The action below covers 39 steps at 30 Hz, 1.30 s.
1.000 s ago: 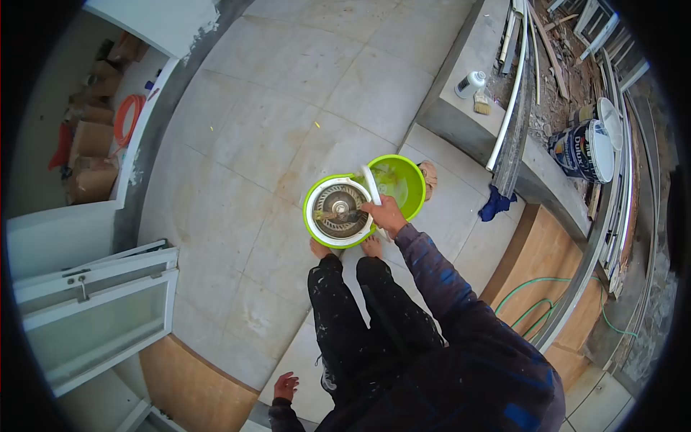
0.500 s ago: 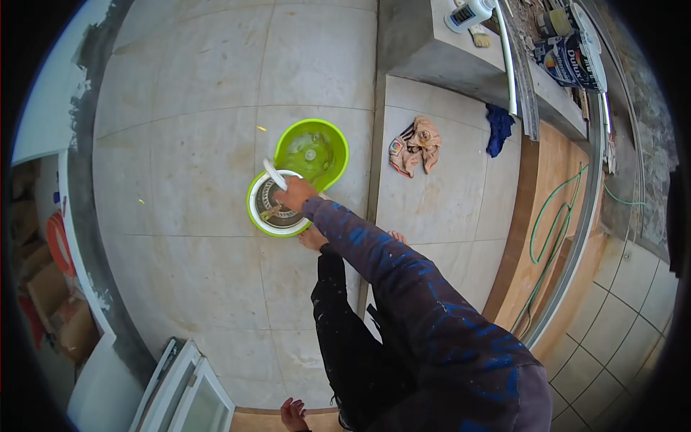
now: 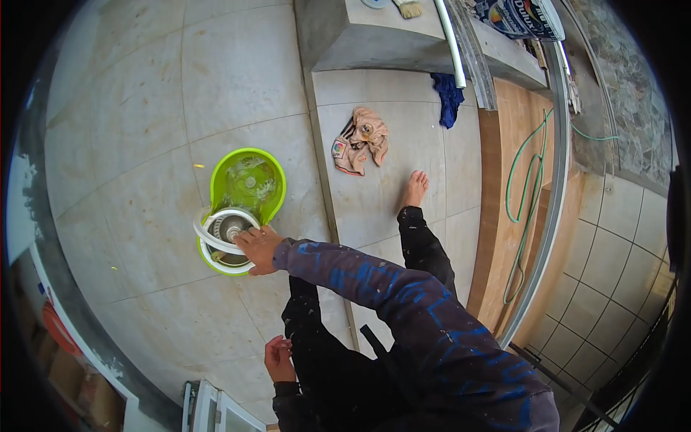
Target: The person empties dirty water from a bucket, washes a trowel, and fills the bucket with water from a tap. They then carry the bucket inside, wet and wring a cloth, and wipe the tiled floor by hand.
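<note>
A green mop bucket (image 3: 279,173) with two round parts stands on the floor tiles, some clear water in its larger part. In the smaller part sits a white-rimmed spin basket (image 3: 229,224), with a yellowish bit of something inside. Its white handle (image 3: 204,229) leans over to the left side. My right hand (image 3: 260,249) lies on the basket's right rim, fingers stretched out over the opening. Beside my left leg hangs my left hand (image 3: 279,358), empty, fingers loosely bent.
A crumpled pinkish cloth (image 3: 366,137) and a dark blue cloth (image 3: 448,99) lie on the tiles to the right. A green hose (image 3: 534,165) runs along the wooden step. A white pipe (image 3: 450,43) and a paintbrush (image 3: 409,9) rest on the ledge.
The handle has tipped from upright toward the left. My right hand has shifted to the basket's rim. My left hand has risen beside my leg, and the view has turned.
</note>
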### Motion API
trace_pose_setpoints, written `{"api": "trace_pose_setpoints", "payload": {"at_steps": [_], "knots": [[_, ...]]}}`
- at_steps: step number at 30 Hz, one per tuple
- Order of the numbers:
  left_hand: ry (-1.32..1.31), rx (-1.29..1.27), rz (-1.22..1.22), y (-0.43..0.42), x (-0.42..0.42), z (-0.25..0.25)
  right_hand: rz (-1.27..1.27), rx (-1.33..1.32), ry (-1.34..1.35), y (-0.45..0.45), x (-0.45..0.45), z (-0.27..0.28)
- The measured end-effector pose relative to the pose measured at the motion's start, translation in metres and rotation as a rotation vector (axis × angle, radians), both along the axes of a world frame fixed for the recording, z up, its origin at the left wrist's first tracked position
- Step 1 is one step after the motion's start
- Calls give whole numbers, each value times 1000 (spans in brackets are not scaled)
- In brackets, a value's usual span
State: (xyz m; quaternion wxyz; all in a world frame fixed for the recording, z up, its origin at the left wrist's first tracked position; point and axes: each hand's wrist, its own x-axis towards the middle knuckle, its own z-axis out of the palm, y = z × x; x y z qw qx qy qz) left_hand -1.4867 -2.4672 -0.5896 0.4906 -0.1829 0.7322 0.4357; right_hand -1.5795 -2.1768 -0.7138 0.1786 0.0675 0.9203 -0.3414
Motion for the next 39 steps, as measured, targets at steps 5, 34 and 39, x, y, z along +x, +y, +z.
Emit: {"api": "trace_pose_setpoints", "payload": {"at_steps": [5,34,39], "knots": [[-33,179,-141,147,28,-45,-450,-384,-240,172,146,-21],[488,305,406,459,35,-114,-1522,-462,291,646,410,-134],[455,291,823,323,-16,21,-1677,-1032,345,490,354,9]]}}
